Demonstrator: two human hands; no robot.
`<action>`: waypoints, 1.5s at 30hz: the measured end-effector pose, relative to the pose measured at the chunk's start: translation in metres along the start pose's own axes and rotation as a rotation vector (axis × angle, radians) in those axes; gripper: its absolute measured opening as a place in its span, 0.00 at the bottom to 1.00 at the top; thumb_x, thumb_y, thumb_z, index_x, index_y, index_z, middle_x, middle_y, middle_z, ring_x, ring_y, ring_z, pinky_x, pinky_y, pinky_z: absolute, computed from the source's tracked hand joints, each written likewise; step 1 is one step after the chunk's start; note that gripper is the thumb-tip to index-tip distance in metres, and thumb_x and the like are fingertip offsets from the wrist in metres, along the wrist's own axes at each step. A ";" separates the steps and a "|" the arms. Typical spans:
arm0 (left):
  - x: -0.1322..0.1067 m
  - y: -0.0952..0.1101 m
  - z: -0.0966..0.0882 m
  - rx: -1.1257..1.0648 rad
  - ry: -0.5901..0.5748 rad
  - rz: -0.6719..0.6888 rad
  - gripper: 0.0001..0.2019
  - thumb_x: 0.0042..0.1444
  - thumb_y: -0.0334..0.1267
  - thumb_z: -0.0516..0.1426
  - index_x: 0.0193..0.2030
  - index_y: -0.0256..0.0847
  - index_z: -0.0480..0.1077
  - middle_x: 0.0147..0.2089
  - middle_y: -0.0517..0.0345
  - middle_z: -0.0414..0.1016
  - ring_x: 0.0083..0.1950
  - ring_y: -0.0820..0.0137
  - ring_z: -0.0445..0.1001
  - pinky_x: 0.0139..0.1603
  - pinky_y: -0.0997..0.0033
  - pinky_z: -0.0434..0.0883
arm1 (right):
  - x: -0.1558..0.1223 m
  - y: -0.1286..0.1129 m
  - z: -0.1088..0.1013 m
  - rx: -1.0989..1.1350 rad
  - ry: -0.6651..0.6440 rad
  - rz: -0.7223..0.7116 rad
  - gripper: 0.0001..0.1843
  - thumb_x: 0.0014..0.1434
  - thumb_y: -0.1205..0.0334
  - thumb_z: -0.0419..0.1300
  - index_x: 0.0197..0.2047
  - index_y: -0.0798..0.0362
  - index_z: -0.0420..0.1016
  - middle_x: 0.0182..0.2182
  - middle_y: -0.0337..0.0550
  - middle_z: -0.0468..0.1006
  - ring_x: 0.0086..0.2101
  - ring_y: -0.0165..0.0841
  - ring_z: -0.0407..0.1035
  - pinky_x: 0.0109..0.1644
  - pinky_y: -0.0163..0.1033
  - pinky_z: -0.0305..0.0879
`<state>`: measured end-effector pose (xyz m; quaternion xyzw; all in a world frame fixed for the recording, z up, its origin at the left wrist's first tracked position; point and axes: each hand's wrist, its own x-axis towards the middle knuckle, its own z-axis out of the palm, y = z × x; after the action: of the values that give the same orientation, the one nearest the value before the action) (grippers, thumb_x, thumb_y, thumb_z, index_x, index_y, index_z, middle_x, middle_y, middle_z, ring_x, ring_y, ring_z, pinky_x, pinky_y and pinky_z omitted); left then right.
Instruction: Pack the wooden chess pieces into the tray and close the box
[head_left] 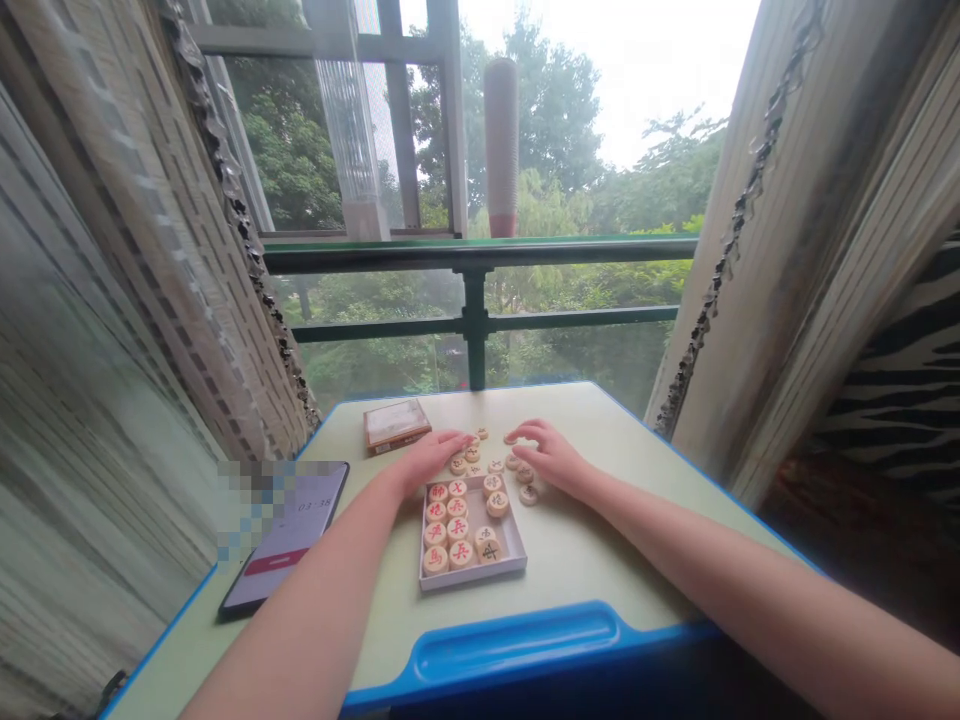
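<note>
My left hand (432,458) lies palm down with its fingers stretched out, the fingertips on or just above round wooden Chinese chess pieces (472,454) behind the box. My right hand (551,458) is spread open on the other side; its fingertips are at a chess piece (511,438), and I cannot tell whether they touch it. More loose pieces (529,495) lie beside and under that hand. Between my forearms stands an open shallow box (480,576). Red-marked pieces (457,530) fill its left side in stacks, and dark-marked pieces (496,505) sit on its right.
The box lid (396,424) lies at the back left of the pale table (637,545). A phone (289,545) showing a timer rests by my left forearm. A blue tray groove (517,640) runs along the front edge. Curtains (720,280) and a green railing (480,255) stand beyond.
</note>
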<state>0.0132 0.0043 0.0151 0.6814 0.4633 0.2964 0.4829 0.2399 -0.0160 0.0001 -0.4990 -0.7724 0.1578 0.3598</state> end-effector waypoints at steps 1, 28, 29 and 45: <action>0.000 0.000 0.000 0.000 0.011 -0.004 0.22 0.51 0.52 0.53 0.45 0.39 0.72 0.51 0.52 0.72 0.52 0.66 0.68 0.53 0.69 0.64 | 0.001 0.001 0.000 -0.010 -0.002 -0.021 0.12 0.54 0.65 0.55 0.40 0.54 0.76 0.43 0.48 0.70 0.45 0.35 0.66 0.52 0.41 0.60; 0.006 -0.016 -0.009 0.231 0.050 0.012 0.19 0.42 0.45 0.60 0.41 0.37 0.74 0.40 0.52 0.77 0.41 0.63 0.73 0.42 0.66 0.68 | 0.031 -0.026 0.008 -0.358 -0.148 -0.325 0.13 0.55 0.68 0.52 0.36 0.53 0.78 0.36 0.46 0.78 0.38 0.36 0.65 0.45 0.41 0.61; 0.006 -0.016 -0.009 0.258 0.036 0.022 0.19 0.42 0.46 0.59 0.40 0.37 0.74 0.39 0.52 0.77 0.40 0.64 0.73 0.41 0.67 0.68 | 0.029 -0.028 0.009 -0.361 -0.144 -0.332 0.13 0.55 0.68 0.53 0.36 0.53 0.78 0.36 0.46 0.78 0.38 0.36 0.65 0.45 0.40 0.61; 0.001 -0.018 -0.022 0.355 0.051 -0.004 0.18 0.47 0.44 0.55 0.43 0.39 0.74 0.41 0.54 0.76 0.41 0.65 0.72 0.44 0.68 0.66 | 0.019 -0.053 -0.001 -0.462 -0.200 -0.316 0.10 0.52 0.64 0.53 0.28 0.53 0.76 0.28 0.43 0.77 0.29 0.31 0.66 0.31 0.34 0.56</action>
<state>-0.0109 0.0155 0.0065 0.7473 0.5218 0.2261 0.3435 0.2011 -0.0231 0.0402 -0.4233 -0.8876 -0.0318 0.1787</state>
